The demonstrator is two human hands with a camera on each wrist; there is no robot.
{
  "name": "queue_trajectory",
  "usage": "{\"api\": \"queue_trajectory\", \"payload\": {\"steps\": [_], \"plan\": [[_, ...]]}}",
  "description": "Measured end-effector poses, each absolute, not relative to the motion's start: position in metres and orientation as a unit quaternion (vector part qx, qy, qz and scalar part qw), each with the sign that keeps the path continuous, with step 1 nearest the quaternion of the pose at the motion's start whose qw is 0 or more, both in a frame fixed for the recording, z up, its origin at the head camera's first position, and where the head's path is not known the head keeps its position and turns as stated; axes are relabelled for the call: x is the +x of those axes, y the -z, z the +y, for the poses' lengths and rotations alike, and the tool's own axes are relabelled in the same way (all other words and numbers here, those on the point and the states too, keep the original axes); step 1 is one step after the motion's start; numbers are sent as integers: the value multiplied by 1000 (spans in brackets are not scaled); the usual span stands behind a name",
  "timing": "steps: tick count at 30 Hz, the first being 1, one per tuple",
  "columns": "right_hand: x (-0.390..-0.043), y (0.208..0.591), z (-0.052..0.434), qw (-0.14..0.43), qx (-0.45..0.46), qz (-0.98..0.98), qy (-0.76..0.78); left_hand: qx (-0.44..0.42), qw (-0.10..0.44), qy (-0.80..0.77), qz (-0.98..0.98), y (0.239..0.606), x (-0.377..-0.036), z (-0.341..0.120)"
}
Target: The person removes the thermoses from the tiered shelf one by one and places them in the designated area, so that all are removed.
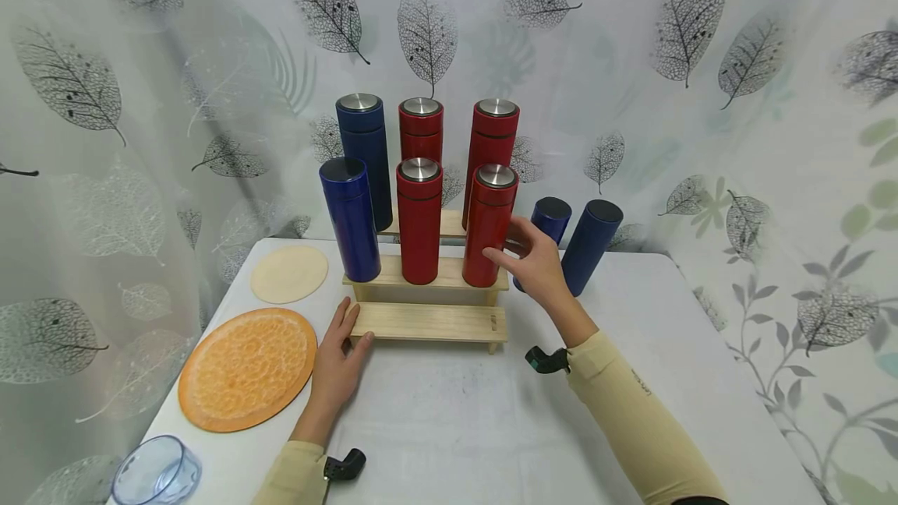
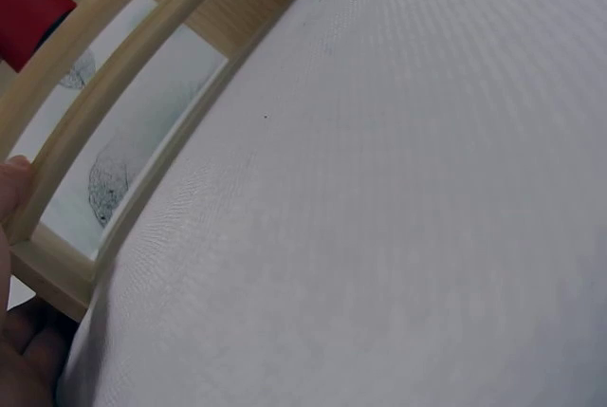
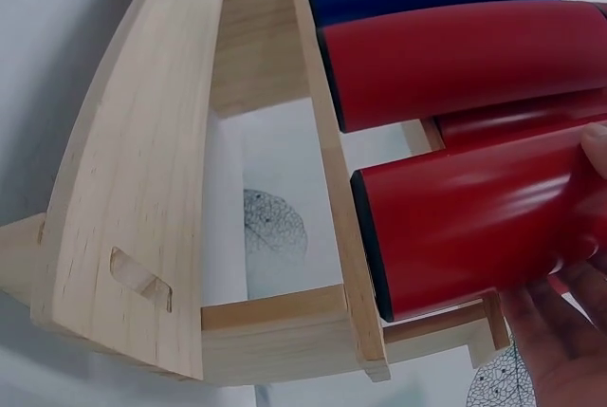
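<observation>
A wooden three-step stand (image 1: 428, 322) sits mid-table. Its top step carries a blue flask (image 1: 365, 154) and two red ones. The middle step carries a blue flask (image 1: 349, 217), a red flask (image 1: 419, 220) and another red flask (image 1: 487, 224) at the right end. The bottom step is bare. My right hand (image 1: 515, 252) is curled round that right-end red flask (image 3: 465, 227), thumb in front, fingers behind. My left hand (image 1: 347, 333) lies with straight fingers against the left end of the bottom step; the left wrist view shows the thumb (image 2: 11, 189) touching the stand's rail (image 2: 104, 113).
Two blue flasks (image 1: 592, 244) (image 1: 550, 220) stand on the white table (image 1: 456, 427) just right of the stand, behind my right hand. At the left lie an orange round mat (image 1: 245, 369) and a smaller cream one (image 1: 289, 273). A clear cup (image 1: 156, 472) sits at the front left corner.
</observation>
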State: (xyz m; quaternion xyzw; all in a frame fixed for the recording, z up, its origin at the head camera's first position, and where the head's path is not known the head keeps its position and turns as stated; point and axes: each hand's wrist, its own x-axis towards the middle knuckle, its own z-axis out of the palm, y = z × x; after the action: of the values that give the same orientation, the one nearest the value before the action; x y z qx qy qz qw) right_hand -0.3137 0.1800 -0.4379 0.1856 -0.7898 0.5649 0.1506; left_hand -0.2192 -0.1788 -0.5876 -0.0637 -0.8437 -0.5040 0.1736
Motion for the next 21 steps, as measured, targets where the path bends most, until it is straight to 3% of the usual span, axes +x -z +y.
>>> {"api": "queue_trajectory", "payload": {"steps": [21], "plan": [[-314, 441, 180, 162, 182, -785, -570, -60, 169, 499, -848, 587, -219, -178]]}}
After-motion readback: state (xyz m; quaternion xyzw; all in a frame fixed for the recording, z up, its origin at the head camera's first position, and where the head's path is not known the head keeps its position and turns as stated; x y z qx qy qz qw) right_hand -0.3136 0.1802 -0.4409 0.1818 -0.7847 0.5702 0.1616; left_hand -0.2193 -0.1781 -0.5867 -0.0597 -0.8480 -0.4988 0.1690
